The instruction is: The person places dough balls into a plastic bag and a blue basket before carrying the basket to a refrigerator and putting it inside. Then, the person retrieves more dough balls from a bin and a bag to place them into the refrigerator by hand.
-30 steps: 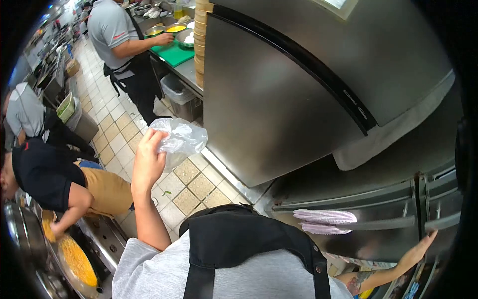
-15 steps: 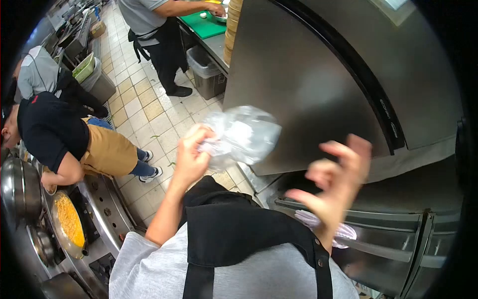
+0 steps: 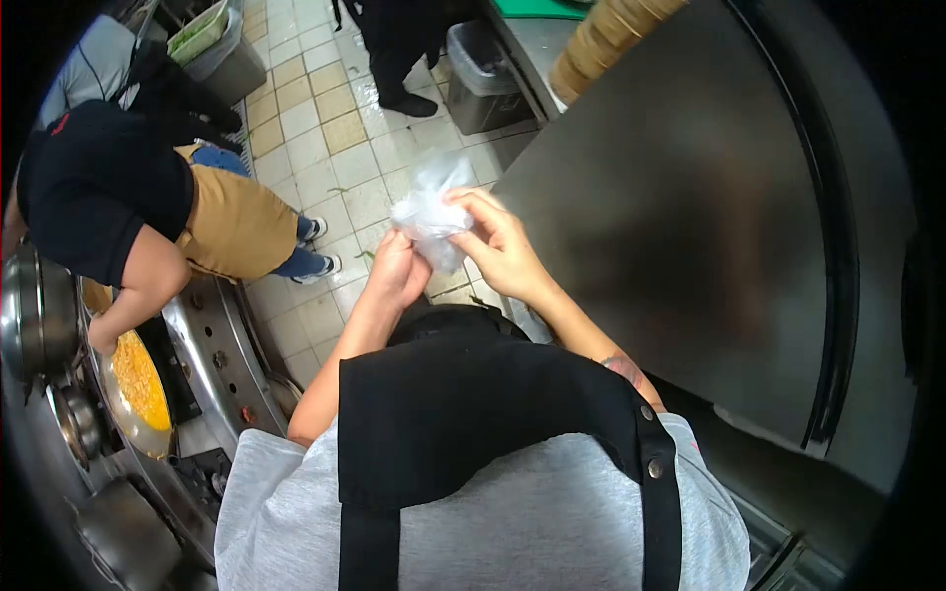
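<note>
A crumpled clear plastic bag (image 3: pixel 434 212) hangs between my two hands, in front of my black apron and above the tiled floor. My left hand (image 3: pixel 399 271) is closed on its lower left side. From the right, my right hand (image 3: pixel 498 241) pinches the bag between thumb and fingers. What the bag contains, if anything, I cannot make out.
On my right stands a large steel fridge door (image 3: pixel 670 227). To the left, a co-worker in a tan apron (image 3: pixel 241 222) leans over a stove with a pan of yellow-orange food (image 3: pixel 140 384). A grey bin (image 3: pixel 488 84) and stacked bamboo steamers (image 3: pixel 606 49) are ahead.
My right hand, empty and spread before, has come left and taken hold of the bag. The bag is now more bunched up. My view has turned, and the fridge door appears further round.
</note>
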The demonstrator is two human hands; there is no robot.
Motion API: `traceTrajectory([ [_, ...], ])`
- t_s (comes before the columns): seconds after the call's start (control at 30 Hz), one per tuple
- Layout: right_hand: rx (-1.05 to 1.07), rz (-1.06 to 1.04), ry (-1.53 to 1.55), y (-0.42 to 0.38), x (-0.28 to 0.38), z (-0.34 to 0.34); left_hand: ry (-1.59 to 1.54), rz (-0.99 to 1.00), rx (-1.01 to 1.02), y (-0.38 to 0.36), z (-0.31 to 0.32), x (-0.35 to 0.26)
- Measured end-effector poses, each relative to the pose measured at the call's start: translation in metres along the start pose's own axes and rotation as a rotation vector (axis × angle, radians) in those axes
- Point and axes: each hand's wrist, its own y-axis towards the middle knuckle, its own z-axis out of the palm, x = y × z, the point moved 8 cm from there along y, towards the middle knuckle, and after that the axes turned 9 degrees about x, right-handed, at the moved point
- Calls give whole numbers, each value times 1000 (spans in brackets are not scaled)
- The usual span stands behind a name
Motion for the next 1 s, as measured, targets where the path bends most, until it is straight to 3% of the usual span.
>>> traceTrajectory([
  [0.07, 156, 275, 585, 16, -68, 28, 24, -19, -10, 12, -12, -15],
  [0.1, 143, 252, 1026, 26, -70, 33, 62, 21, -18, 17, -5, -32],
  [0.13, 81, 402, 1157, 33, -79, 31, 98, 57, -32, 22, -4, -45],
  [0.2, 50, 446, 1112, 52, -97, 32, 52, 25, -139, 42, -27, -53],
  [0.23, 116, 463, 882, 68, -114, 34, 21, -12, -213, 52, -39, -53],
  [0.27, 76, 334, 667, 80, -117, 28, -7, -49, -287, 53, -51, -54],
  [0.3, 105, 297, 529, 94, -109, 25, 47, -143, -261, 51, -43, -59],
  [0.33, 133, 255, 381, 112, -100, 20, -7, -253, -96, 57, -45, -57],
  [0.4, 447, 232, 227, 143, -86, 26, -126, -444, 259, 65, -51, -58],
  [0.43, 610, 211, 148, 156, -86, 31, -99, -503, 218, 72, -47, -64],
  [0.53, 673, 188, 224, 206, -125, 30, 315, -287, 46, 123, -61, -101],
  [0.57, 641, 216, 162, 227, -157, 24, 232, -176, -238, 132, -79, -113],
  [0.6, 584, 250, 363, 249, -191, 20, 70, -183, -170, 142, -93, -119],
  [0.63, 521, 282, 559, 276, -225, 16, 81, -135, -328, 147, -94, -131],
  [0.73, 435, 328, 289, 360, -327, -40, 299, -36, -703, 138, -113, -153],
  [0.77, 307, 356, 299, 389, -356, -74, 406, -27, -820, 129, -125, -154],
  [0.8, 151, 317, 157, 420, -402, -118, 582, -74, -860, 120, -134, -155],
  [0.83, -5, 380, -291, 446, -424, -163, 771, -32, -856, 110, -148, -153],
  [0.87, -138, 202, -750, 472, -422, -201, 958, -114, -935, 93, -155, -146],
  [0.93, -108, 258, -1081, 509, -436, -228, 1332, -288, -1045, 35, -201, -111],
  [1.0, 90, 426, -1091, 540, -471, -233, 1470, -379, -1072, 13, -216, -86],
])
